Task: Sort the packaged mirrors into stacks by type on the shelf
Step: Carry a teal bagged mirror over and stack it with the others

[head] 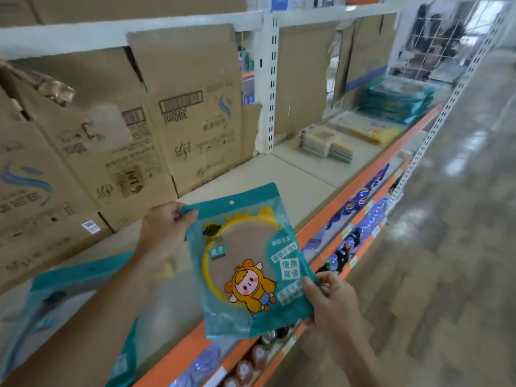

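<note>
Pinching teal mirror packet [251, 263] between hands, left hand [164, 233] top corner, right hand [332, 303] lower edge

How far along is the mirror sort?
Done: three piles on the shelf to the right: a teal stack, yellowish packs, a pastel stack. In hand: one teal mirror pack, left hand pinching its top corner, right hand its lower edge. Left: placing it, likely on the teal stack, plus loose teal packs lying at near left.
</note>
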`<state>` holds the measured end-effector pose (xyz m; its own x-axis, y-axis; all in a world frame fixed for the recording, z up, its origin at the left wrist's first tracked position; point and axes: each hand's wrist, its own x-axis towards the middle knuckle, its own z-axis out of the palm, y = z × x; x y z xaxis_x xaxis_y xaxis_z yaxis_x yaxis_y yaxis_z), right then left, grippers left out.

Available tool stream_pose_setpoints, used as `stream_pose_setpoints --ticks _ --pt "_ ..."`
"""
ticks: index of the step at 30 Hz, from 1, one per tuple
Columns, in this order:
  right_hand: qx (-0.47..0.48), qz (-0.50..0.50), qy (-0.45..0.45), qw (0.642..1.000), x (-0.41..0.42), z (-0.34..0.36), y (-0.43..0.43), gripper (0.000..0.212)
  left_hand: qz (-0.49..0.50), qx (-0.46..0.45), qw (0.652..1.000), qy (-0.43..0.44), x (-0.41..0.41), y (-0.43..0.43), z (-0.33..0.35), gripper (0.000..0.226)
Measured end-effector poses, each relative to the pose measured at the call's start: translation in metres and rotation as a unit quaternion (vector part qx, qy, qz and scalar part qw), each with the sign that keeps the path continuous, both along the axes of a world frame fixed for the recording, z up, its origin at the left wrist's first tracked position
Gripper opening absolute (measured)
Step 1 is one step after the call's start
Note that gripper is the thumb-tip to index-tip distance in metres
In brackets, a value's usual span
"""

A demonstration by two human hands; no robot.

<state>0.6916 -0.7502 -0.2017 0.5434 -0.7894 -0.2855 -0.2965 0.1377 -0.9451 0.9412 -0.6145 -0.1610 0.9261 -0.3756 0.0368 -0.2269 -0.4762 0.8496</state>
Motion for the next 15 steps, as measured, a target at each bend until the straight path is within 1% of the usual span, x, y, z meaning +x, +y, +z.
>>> stream_pose_setpoints --ticks 8,11,15 --pt "0.03 -0.081 -0.022 0.996 -0.034 -0.016 -0.083 0.014 -0.07 0.005 0.998 -0.001 -0.021 -0.113 -0.006 0.01" --pt "0.033 -0.103 -0.016 0.994 -0.046 -0.022 -0.111 0.018 -0.085 -0.002 0.996 0.011 -0.03 -0.151 -0.012 0.01" --pt "0.027 -0.131 -0.02 0.991 -0.063 -0.026 -0.145 0.016 -0.099 -0.023 0.994 0.038 -0.044 -0.194 -0.019 0.009"
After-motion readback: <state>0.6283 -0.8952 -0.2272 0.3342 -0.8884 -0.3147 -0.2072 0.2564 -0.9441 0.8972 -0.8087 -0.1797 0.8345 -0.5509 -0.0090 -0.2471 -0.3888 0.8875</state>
